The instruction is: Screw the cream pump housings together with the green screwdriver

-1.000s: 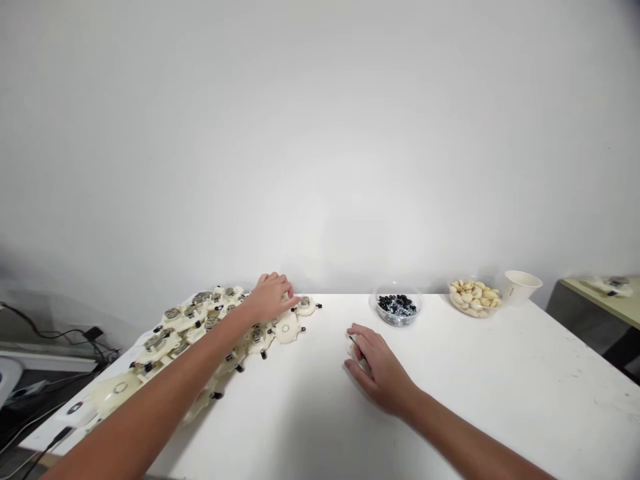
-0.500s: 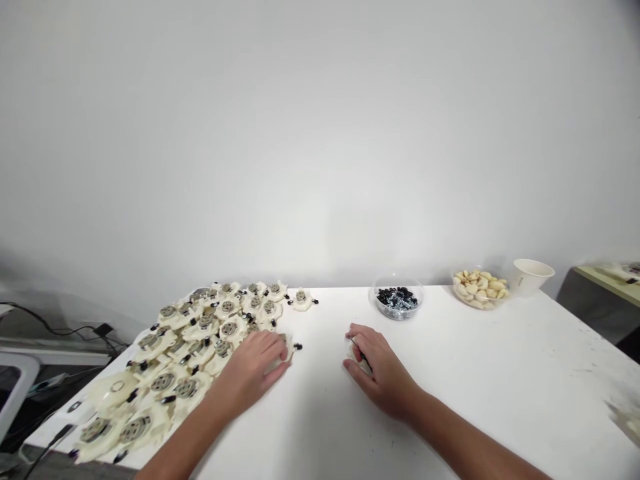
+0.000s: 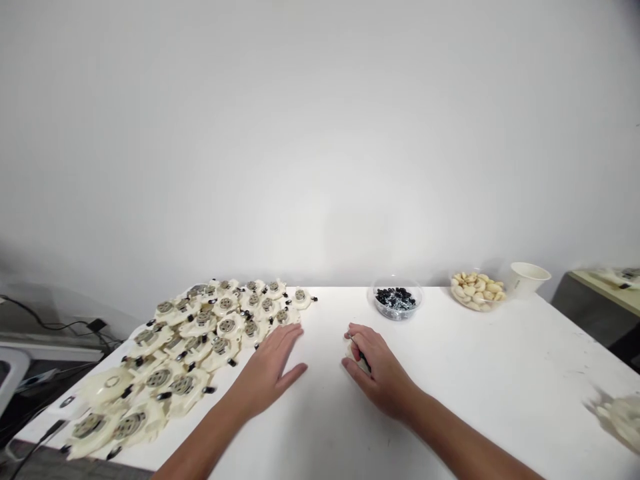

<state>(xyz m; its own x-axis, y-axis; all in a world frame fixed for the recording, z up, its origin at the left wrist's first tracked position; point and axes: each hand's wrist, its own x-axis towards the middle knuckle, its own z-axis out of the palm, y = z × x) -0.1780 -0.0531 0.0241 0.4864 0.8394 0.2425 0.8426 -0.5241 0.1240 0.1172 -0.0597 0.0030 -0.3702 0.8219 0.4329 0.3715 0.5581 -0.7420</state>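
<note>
My left hand lies open near the table's middle, fingers stretched forward and thumb apart, holding nothing. Just beyond its fingertips, a cream plastic housing with a round grey slotted centre lies at the right edge of a pile of similar cream housings, each with small black ends. My right hand is curled over the table around a slim dark tool, whose kind I cannot make out. A pale piece shows under those fingers, mostly hidden.
A clear bowl of small black parts stands at the back. Farther right are a clear bowl of cream rounded pieces and a white cup. A blurred cream object sits at the right table edge. Cables hang at the left.
My left hand has let go of a cream housing, which now lies at the pile's right edge, and has opened and shifted slightly right. My right hand has barely moved.
</note>
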